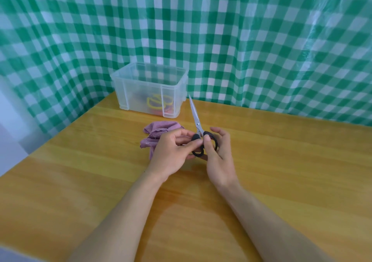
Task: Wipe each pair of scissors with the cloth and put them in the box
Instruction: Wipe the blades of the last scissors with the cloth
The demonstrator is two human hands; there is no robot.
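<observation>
Black-handled scissors [195, 119] with closed silver blades point away from me toward the box. My left hand [171, 153] pinches the left handle loop, and my right hand [218, 157] has its thumb on the right loop with the other fingers spread. A crumpled purple cloth [156, 133] lies on the table partly under my left hand. The clear plastic box [141, 86] stands open at the back of the table, with yellow-handled scissors [156, 102] and something red visible through its wall.
The wooden table [281, 161] ends on the left at a slanted edge. A green and white checked plastic sheet [261, 40] hangs behind and around the table.
</observation>
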